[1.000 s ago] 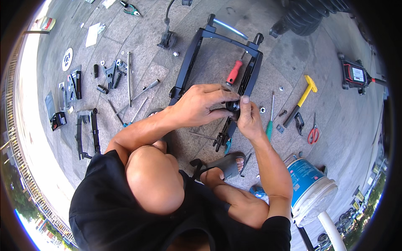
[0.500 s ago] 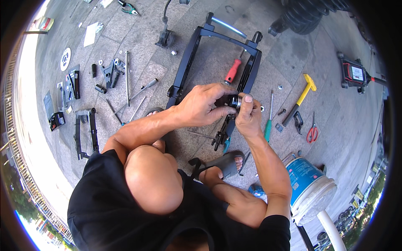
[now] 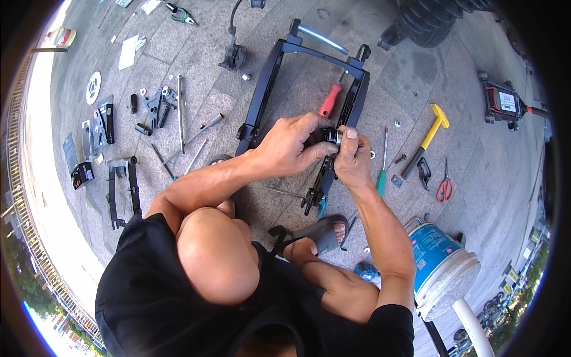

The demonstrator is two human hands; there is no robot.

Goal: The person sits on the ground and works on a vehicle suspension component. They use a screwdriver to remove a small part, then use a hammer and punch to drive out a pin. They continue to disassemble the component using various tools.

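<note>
My left hand and my right hand both grip a small black round part with a shiny band, above the right rail of a black metal frame on the paving. My left fingers and thumb pinch it from the left. My right thumb presses at its right, its other fingers partly hidden. Inside the frame lies a red-handled screwdriver. A bright metal rod crosses the frame's far end. A green-handled screwdriver lies beside my right wrist.
A yellow hammer, red scissors and a red-black jack are at right. A bucket stands by my right arm. Left lie several brackets, rods, a disc and a smaller frame. Black bellows are at top right.
Both hands have shifted slightly upward with the black round part. Its shiny band turned more into view half a second ago and is now partly behind my right thumb.
</note>
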